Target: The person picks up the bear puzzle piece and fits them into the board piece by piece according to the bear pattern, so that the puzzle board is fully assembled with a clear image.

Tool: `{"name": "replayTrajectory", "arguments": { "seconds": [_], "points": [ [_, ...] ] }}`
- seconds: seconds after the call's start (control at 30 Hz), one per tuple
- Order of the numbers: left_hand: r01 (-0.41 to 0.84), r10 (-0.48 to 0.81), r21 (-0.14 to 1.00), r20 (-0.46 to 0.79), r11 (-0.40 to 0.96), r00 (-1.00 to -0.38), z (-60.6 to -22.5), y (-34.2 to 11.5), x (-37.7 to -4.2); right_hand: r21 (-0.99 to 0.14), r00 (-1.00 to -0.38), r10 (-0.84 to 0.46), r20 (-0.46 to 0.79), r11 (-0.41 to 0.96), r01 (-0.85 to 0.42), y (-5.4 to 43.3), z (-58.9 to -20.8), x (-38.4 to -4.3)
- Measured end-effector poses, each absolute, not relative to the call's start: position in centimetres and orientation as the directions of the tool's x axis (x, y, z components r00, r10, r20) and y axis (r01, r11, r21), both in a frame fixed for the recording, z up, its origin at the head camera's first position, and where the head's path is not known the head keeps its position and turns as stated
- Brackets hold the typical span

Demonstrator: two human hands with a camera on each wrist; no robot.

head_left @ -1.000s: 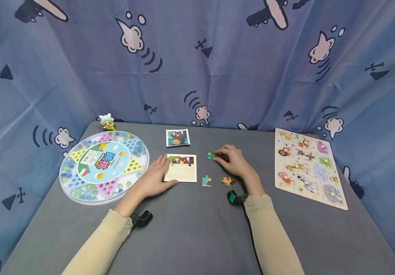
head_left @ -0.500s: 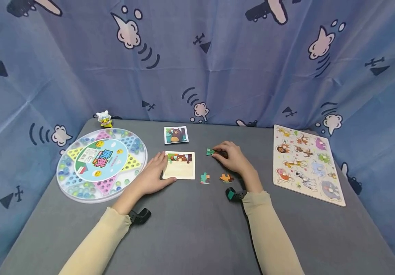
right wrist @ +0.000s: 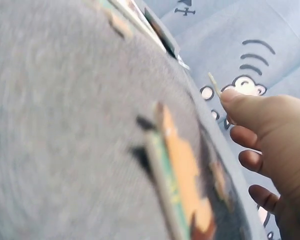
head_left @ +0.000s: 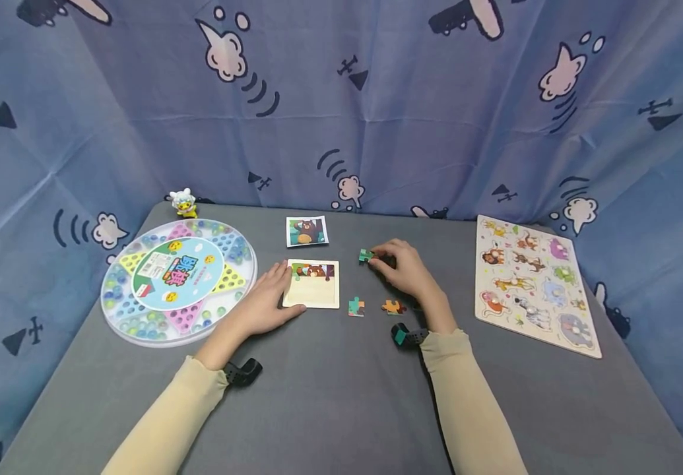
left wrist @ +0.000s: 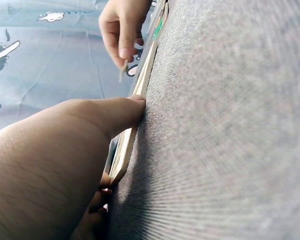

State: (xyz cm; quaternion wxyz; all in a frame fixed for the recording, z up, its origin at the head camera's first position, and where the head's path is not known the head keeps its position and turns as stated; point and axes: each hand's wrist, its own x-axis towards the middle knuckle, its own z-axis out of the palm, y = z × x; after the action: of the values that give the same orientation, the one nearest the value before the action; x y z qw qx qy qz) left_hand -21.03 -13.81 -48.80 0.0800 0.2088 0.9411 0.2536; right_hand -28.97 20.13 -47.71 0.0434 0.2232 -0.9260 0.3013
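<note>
Right hand [head_left: 405,267]: thumb and fingertips were pinching a green puzzle piece [head_left: 365,256], up off the gray cloth [head_left: 329,396]. Right wrist view had it nearly edge-on, a thin pale sliver (so no read on its printed face from there), with the other fingers loosely bent. The piece was to the right of the wooden frame [head_left: 313,295], well apart from it.

Left hand [head_left: 262,305]: no grip, fingers extended. It lay along the frame's left side, fingertips at that edge, thumb against the near edge.

Frame was flat on the cloth. Its far strip held fitted pieces [head_left: 315,271] showing a brown bear's head; the rest was bare wood. Two loose pieces showed plainly in the head view: a teal piece [head_left: 356,307] just right of the frame, and an orange piece [head_left: 393,307] further right, near the right wrist. Right wrist view had loose pieces close to the lens, too blurred to count.

A bear picture card [head_left: 307,231] lay just beyond the frame.

Off to the left: a round marble board [head_left: 179,274], label facing up, with a small white-and-yellow figurine [head_left: 183,203] behind it at the far edge. Off to the right: an animal puzzle board [head_left: 535,280], lying at an angle. Blue printed curtain [head_left: 293,145] ran behind it all. Both wrists wore black camera bands [head_left: 243,373].
</note>
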Motion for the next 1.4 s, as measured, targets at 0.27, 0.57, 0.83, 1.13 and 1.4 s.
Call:
{"name": "replayTrajectory", "arguments": {
  "seconds": [0.27,0.57,0.83,1.13,1.4],
  "points": [
    [0.359,0.434,0.508,-0.032,0.783,-0.900,-48.4,-14.3,-20.6,-0.555,-0.898,-0.362,0.248,0.707,-0.439,17.6,-46.0,-28.4],
    [0.343,0.425,0.537,-0.032,0.771,-0.905,-49.3,-14.4,-19.4,-0.548,-0.877,-0.404,0.261,0.686,-0.479,13.5,-45.7,-25.7],
    [0.363,0.428,0.532,0.001,0.765,-0.904,-49.7,-14.2,-19.3,-0.545,-0.855,-0.452,0.256,0.662,-0.513,10.7,-44.9,-23.8],
    [0.359,0.417,0.535,0.014,0.765,-0.909,-49.3,-14.2,-19.6,-0.490,-0.825,-0.507,0.249,0.669,-0.559,8.4,-46.3,-23.4],
    [0.357,0.409,0.525,0.020,0.772,-0.912,-49.5,-14.3,-19.9,-0.463,-0.805,-0.534,0.259,0.663,-0.589,7.7,-48.1,-23.5]
  ]
}}
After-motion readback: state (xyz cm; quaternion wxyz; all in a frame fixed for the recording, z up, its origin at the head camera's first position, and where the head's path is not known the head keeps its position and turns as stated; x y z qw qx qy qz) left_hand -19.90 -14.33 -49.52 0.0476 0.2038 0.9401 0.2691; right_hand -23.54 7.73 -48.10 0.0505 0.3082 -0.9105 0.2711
